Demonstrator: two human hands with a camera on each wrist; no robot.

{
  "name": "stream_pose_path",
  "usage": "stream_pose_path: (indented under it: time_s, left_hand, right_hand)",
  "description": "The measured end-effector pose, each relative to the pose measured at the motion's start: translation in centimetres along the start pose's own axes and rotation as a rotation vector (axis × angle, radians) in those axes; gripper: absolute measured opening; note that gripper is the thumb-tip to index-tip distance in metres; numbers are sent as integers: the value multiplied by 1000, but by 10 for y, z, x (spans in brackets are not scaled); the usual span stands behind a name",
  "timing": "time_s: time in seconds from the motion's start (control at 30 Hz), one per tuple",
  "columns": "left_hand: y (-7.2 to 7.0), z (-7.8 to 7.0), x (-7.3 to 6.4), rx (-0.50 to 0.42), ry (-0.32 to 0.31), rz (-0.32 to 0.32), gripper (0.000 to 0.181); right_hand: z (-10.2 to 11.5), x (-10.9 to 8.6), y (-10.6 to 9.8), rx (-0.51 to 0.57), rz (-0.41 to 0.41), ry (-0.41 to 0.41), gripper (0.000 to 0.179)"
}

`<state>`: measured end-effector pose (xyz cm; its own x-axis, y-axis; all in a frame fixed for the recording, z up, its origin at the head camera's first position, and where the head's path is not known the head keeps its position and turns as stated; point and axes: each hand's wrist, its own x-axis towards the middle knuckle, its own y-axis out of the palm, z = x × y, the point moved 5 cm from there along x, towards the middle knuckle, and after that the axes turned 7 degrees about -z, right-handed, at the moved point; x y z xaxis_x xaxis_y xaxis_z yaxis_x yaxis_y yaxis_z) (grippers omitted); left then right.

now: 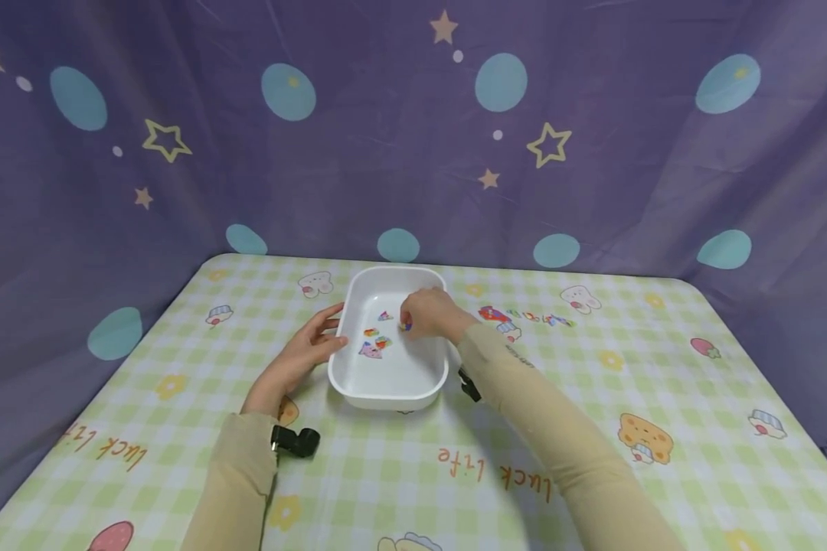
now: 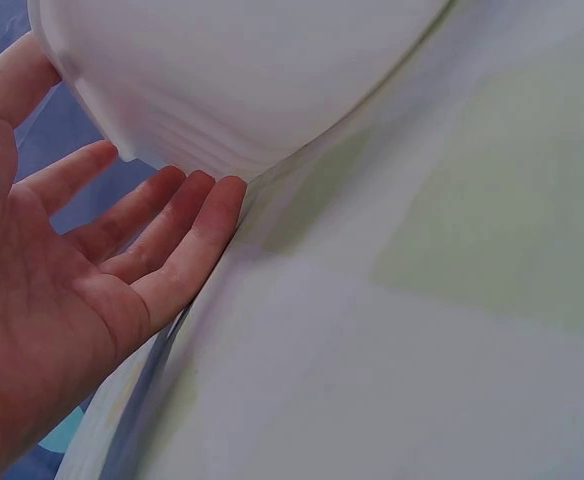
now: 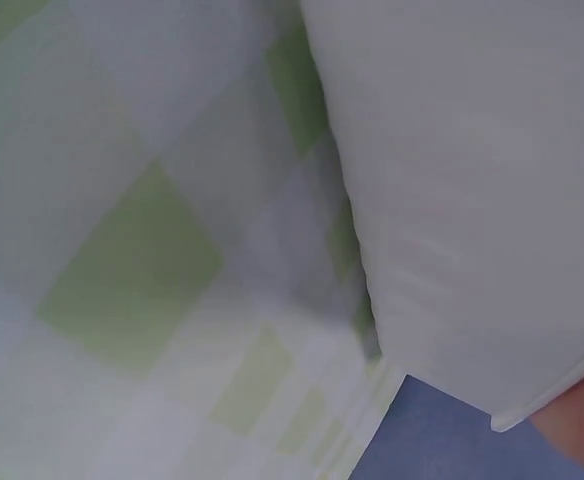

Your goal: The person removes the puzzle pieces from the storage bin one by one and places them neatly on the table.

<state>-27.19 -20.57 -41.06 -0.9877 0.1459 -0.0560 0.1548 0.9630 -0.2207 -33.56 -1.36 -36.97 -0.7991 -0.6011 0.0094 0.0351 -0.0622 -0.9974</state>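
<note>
A white rectangular tub (image 1: 386, 383) stands on the table, with several small colourful flat pieces (image 1: 371, 350) lying on its floor, left of the middle. My left hand (image 1: 310, 348) holds the tub's left side, thumb on the rim and fingers against the outer wall; in the left wrist view the fingertips (image 2: 230, 190) meet the wall low down. Reaching over the right rim, my right hand (image 1: 429, 312) pinches a small multicoloured piece (image 1: 405, 325) inside the tub, mostly hidden by the fingers. The right wrist view mainly has the tub's outer wall (image 3: 462, 200).
To the right of the tub, a red-and-blue piece (image 1: 494, 314) and a row of small colourful pieces (image 1: 558, 320) lie on the checked tablecloth (image 1: 386, 490). A purple curtain (image 1: 400, 153) hangs behind the table's far edge.
</note>
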Motion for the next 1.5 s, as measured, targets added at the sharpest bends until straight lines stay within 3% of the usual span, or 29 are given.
stream_pose_path:
  time_s: [0.3, 0.83, 1.03, 1.23, 1.5]
  left_hand:
    - [2, 0, -1, -6, 0, -3, 66]
    - [1, 1, -1, 6, 1, 5, 64]
    - [0, 0, -1, 6, -7, 1, 64]
    - [0, -1, 1, 1, -5, -4, 64]
    - [2, 0, 3, -1, -11, 2, 64]
  right_hand:
    - [-1, -6, -10, 93, -62, -58, 21]
    - [-16, -25, -38, 79, -164, -90, 21]
    - [-26, -34, -48, 161, -201, -88, 19]
    - [-40, -45, -58, 193, -250, -72, 20]
    - [-72, -64, -57, 235, -281, 24, 23]
